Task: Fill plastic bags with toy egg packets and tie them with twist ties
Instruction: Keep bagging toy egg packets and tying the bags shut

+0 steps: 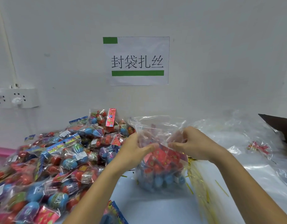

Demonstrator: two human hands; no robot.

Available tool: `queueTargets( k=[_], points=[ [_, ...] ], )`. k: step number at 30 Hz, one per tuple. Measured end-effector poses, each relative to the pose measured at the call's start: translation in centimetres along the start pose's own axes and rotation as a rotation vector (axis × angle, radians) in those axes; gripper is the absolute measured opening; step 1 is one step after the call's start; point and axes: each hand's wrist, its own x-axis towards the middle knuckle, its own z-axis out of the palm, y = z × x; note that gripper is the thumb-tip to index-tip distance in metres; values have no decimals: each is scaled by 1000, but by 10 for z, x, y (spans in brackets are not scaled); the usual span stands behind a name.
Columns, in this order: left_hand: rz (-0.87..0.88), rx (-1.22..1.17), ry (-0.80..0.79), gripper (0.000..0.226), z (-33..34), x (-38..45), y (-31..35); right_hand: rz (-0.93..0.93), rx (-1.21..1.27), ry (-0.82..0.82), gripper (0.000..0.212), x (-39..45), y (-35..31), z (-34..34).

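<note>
I'm seeing the heap of toy egg packets lying left of the filled plastic bag; my left hand and right hand are both pinching its neck, gold twist ties lying just right.

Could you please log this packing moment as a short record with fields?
stage: filling, bag not yet tied
bag: clear plastic bag upright on the table, mouth open, egg packets inside
left hand: left hand grips the bag's left edge
right hand: right hand pinches the bag's right edge
supply: pile of toy egg packets at left
ties: gold twist ties beside the bag, at right
wall: paper sign
</note>
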Motion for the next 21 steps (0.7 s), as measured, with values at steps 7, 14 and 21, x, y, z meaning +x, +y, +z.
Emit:
queueTargets(
  k=[7, 14, 21],
  points=[
    [69, -388, 212, 24, 6, -1, 10, -17, 181, 211, 28, 7, -7, 7],
    [63, -402, 229, 13, 4, -1, 16, 14, 266, 139, 35, 6, -2, 5],
    [38, -369, 253, 14, 2, 1, 14, 52, 159, -84, 45, 5, 8, 3]
  ],
)
